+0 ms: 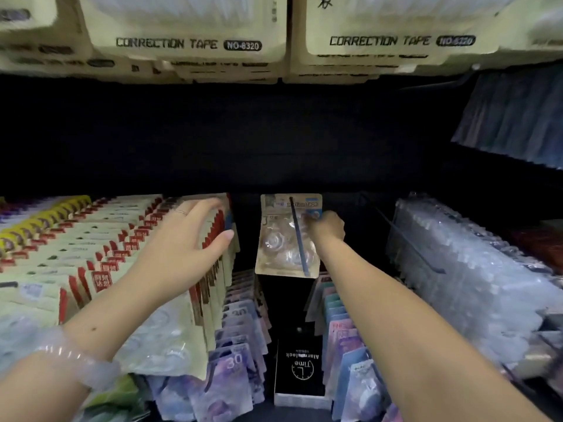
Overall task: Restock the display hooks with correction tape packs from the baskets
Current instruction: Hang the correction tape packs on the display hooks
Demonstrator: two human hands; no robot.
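Pinched in the right hand (327, 228), at its upper right corner, a tan card-backed correction tape pack with clear blisters (286, 239) hangs on the dark metal display hook (298, 236) near the centre of the view; that grip is closed on the card's edge and the hook's rod crosses the pack's face. At about nine o'clock from the pack, the left hand (195, 239), with a thin ring on one finger, rests with loosely spread fingers on the front of a dense row of cream and red carded packs (122, 245), holding nothing. At twelve o'clock, cream packs printed "CORRECTION TAPE" (189, 41) hang overhead. Toward three o'clock sits a row of clear plastic blister packs (457, 269). At six o'clock, purple and blue carded packs (237, 345) flank a black box with a clock emblem (301, 367).
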